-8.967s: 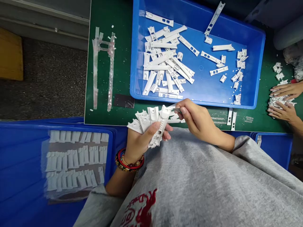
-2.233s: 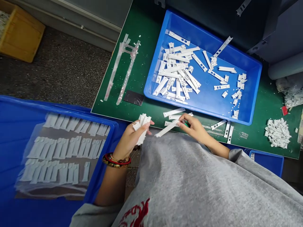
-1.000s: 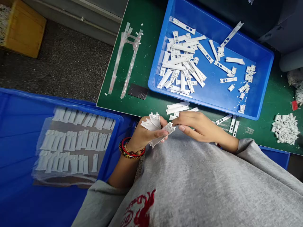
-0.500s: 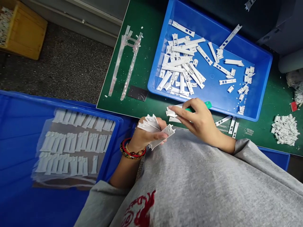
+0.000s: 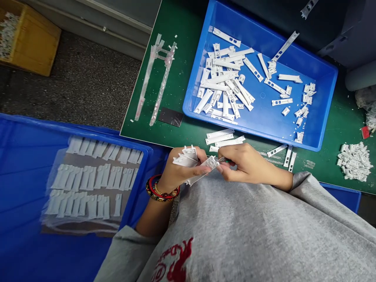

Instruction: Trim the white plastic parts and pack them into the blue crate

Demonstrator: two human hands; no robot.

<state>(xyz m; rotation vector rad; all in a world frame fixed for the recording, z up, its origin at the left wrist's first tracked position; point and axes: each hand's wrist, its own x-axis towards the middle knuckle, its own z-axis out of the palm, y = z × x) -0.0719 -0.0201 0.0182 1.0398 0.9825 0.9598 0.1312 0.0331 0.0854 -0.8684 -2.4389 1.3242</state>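
Note:
My left hand point(image 5: 176, 172) is closed around several white plastic parts point(image 5: 186, 157), held as a fan above my lap. Its thumb presses one white strip point(image 5: 210, 162) whose toothed end points right. Closed on a slim green-handled knife point(image 5: 222, 159), my right hand point(image 5: 248, 162) brings the thin metal tip against that toothed end. Most of the handle is hidden in the fingers. Just beyond the hands, a few loose white strips point(image 5: 220, 136) lie on the green table point(image 5: 188, 135).
A blue bin point(image 5: 264, 137) of jumbled white parts stands on the table. Small white pieces point(image 5: 354, 160) are heaped at right. Lower left, a blue crate point(image 5: 138, 156) contains rows of white strips point(image 5: 70, 176). A yellow bin point(image 5: 38, 43) stands on the floor.
My right hand has left the loose strips on the table and come down toward my left hand, with the knife tip now at the held strip. The left hand has barely moved.

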